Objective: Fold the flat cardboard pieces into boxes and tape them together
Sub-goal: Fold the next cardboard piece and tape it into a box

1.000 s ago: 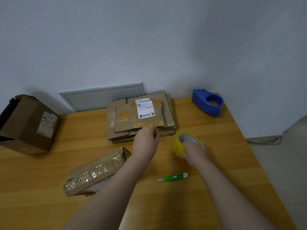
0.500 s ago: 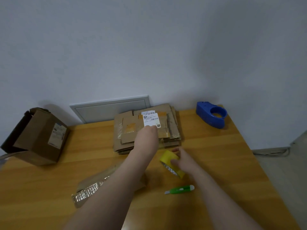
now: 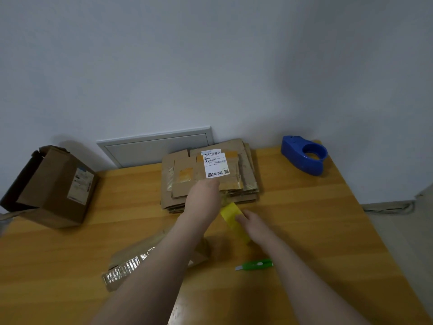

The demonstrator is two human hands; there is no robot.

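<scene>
Your right hand [image 3: 255, 227] curls round the one roll [image 3: 230, 215] at 6 o'clock of the one stack [image 3: 244, 171]; your left hand [image 3: 203, 197] overlaps that stack, fingers hidden.

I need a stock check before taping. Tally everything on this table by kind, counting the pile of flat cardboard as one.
2 boxes: brown box, tape-wrapped box
1 flat cardboard pile
1 tape roll, yellow
1 tape dispenser, blue
1 knife, green
Total: 6
</scene>
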